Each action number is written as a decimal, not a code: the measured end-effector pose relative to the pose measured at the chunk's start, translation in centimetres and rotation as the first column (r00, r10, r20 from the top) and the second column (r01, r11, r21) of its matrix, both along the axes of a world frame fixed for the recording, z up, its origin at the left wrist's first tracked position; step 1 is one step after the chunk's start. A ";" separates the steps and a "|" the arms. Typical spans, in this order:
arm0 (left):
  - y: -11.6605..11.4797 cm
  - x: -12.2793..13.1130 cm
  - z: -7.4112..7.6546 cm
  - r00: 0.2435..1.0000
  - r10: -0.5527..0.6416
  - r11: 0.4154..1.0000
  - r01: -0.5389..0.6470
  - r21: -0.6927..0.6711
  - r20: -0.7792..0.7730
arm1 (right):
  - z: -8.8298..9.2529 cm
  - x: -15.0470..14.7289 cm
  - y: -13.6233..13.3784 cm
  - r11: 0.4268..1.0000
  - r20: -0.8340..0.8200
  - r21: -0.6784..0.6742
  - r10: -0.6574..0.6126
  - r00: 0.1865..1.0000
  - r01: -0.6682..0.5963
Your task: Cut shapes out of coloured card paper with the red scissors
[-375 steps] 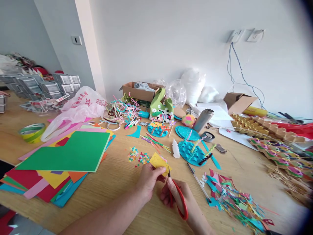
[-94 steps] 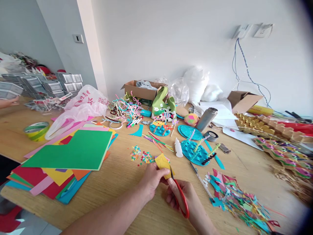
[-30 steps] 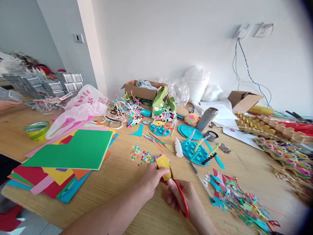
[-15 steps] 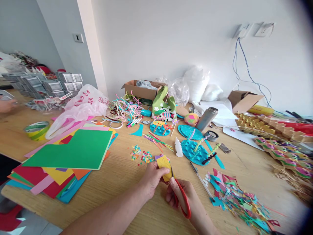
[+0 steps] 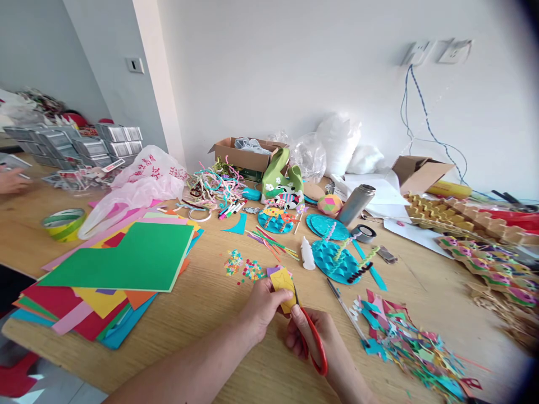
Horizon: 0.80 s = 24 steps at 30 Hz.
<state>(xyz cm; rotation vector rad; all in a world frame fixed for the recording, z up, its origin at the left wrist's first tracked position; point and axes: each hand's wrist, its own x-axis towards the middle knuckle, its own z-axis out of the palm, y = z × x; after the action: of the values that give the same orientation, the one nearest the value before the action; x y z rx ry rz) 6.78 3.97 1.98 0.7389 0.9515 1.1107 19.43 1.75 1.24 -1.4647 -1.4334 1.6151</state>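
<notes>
Between the thumb and fingers of my left hand (image 5: 266, 303) is a small piece of yellow paper (image 5: 283, 282) with a star outline drawn on it. My right hand (image 5: 314, 335) is closed around red-handled scissors (image 5: 320, 359); their blades lie at the right edge of the yellow paper. Purple paper (image 5: 273, 271) shows just behind the yellow piece. Beyond my hands lie small heaps of paper dots (image 5: 253, 270) and a white glue bottle (image 5: 307, 253).
Coloured paper sheets (image 5: 126, 258) are stacked on the left. Paper scraps (image 5: 421, 348) and a pen (image 5: 347, 308) lie to the right. Farther back are a blue egg-tray disc (image 5: 337, 262), a steel flask (image 5: 357, 205) and pipe cleaners (image 5: 217, 182). Another person's hand (image 5: 12, 180) is at far left.
My hands and the scissors have barely moved, with the blades still at the yellow paper. At far left, the other person's hand has shifted slightly.
</notes>
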 end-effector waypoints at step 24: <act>0.2 -0.4 -0.4 0.972 0.076 0.997 -0.071 -0.032 0.222 | -0.4 0.2 0.1 0.998 -0.079 -0.058 0.008 0.997 -0.013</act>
<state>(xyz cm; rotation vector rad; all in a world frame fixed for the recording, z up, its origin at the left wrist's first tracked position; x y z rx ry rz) 6.39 4.22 1.54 0.5497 0.8045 1.2178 19.65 1.82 0.82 -1.4114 -1.3628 1.7148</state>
